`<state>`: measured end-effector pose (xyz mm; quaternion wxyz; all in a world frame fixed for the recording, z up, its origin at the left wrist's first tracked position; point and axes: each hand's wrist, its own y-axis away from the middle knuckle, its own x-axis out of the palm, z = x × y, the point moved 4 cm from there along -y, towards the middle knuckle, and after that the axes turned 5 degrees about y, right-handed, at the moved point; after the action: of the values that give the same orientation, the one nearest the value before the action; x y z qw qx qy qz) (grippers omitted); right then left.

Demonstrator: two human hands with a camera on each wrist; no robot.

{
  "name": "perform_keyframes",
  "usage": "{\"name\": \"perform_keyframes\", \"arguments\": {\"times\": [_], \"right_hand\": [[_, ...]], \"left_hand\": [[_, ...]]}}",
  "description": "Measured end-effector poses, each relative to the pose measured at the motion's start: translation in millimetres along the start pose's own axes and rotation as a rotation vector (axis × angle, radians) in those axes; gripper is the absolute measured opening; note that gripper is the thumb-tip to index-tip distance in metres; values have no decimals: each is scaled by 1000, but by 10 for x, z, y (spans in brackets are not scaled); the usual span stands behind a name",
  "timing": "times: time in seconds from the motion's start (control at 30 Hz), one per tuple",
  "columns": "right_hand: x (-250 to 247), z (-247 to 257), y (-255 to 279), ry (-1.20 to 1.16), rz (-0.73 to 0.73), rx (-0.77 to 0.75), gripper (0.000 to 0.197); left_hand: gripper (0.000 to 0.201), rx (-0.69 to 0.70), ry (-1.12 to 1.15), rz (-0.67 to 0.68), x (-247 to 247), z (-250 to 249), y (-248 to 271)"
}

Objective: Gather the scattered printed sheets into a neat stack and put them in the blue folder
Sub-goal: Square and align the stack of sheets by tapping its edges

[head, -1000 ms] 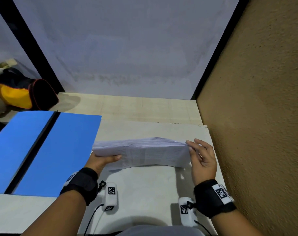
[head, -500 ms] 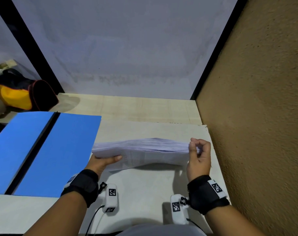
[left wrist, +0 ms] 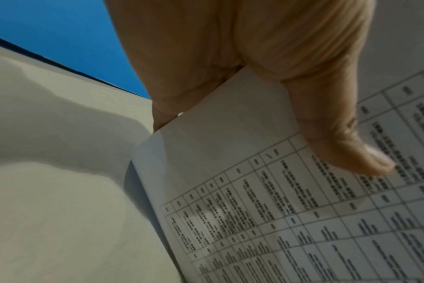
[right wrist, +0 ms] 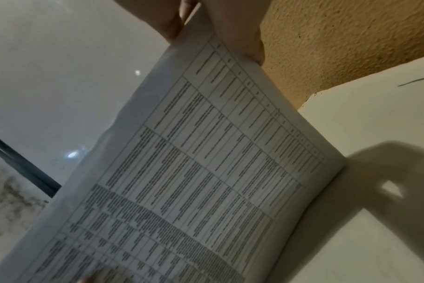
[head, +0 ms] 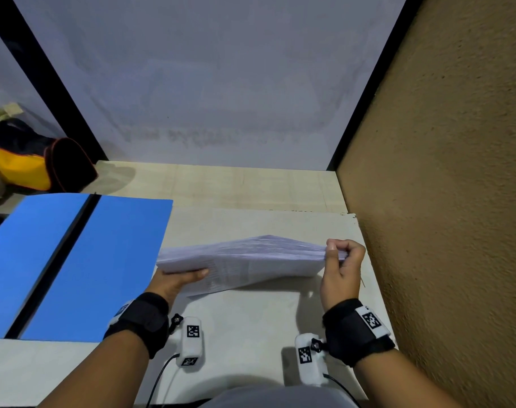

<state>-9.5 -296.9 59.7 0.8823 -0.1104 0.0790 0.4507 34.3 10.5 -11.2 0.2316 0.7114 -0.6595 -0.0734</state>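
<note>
A stack of printed sheets (head: 245, 260) with tables of text stands on its long edge on the white table, its top tilted away from me. My left hand (head: 174, 279) grips its left end, thumb across the near face. My right hand (head: 343, 260) pinches the upper right corner between thumb and curled fingers. The left wrist view shows the thumb (left wrist: 339, 134) pressed on the printed sheets (left wrist: 278, 210). In the right wrist view the sheets (right wrist: 194, 162) fill the middle, with fingertips (right wrist: 240, 34) pinching the top edge. The blue folder (head: 74, 260) lies open, flat, at the left.
A rough brown wall (head: 442, 201) rises close on the right, a pale panel (head: 206, 83) at the back. A black and yellow bag (head: 30, 163) lies at the far left behind the folder. The table's white surface (head: 251, 334) lies between my wrists.
My right hand went from flat fingers against the stack's right end to a curled pinch on its upper corner. The stack's top has bowed up in the middle. The left hand has stayed in place.
</note>
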Motion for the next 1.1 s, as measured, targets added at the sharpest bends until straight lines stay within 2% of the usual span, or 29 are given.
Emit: {"name": "perform_keyframes", "arguments": {"times": [0.07, 0.13, 0.17, 0.2, 0.3, 0.33, 0.37, 0.4, 0.43, 0.5, 0.53, 0.6, 0.73, 0.8, 0.9, 0.93, 1.03, 1.1], "right_hand": [[1, 18, -29, -4, 0, -14, 10], [-5, 37, -58, -23, 16, -8, 17], [-8, 45, -71, -39, 51, 2, 19], [-14, 48, -80, -54, 100, 7, 30], [-28, -38, -102, 8, 288, 42, 96], [-27, -94, -112, 23, 332, 95, 108], [-38, -164, -130, 35, 345, 173, 110], [-39, -208, -142, 16, 350, 239, 102], [-35, -252, -166, 12, 339, 291, 82], [-28, -312, -205, 74, 302, 310, 41], [-15, -309, -213, 92, 293, 295, 31], [-9, -251, -214, 69, 288, 261, 28], [-76, -133, -213, -84, 284, 216, 34], [-85, -194, -210, -87, 310, 235, 32], [-11, -352, -177, 64, 379, 303, 44], [17, -360, -164, 73, 364, 340, 39], [43, -287, -146, -25, 301, 438, 24], [-4, -241, -170, -141, 289, 446, 21]], "left_hand": [[43, 15, -37, -8, 23, 4, -8], [25, 27, -95, -43, 8, 26, -29], [25, 22, -97, -54, -8, 39, -41], [30, 14, -78, -56, -19, 46, -43], [55, -3, -10, -46, -63, 68, -40], [62, -5, 3, -38, -69, 76, -41], [66, -6, 9, -31, -70, 81, -42], [65, -2, 9, -24, -70, 81, -45], [62, 0, 6, -20, -67, 72, -47], [65, 9, -5, -3, -57, 47, -55], [69, 17, -4, 2, -51, 22, -58], [69, 40, 7, -4, -68, -35, -67], [48, 48, 12, -17, -118, -142, -85], [62, 24, -31, -18, -143, -129, -102], [89, -4, -76, -18, -95, -64, -103], [87, -1, -63, -13, -52, -58, -100], [59, 32, -26, -36, 23, -103, -99], [58, 60, 14, -37, -1, -178, -86]]}}
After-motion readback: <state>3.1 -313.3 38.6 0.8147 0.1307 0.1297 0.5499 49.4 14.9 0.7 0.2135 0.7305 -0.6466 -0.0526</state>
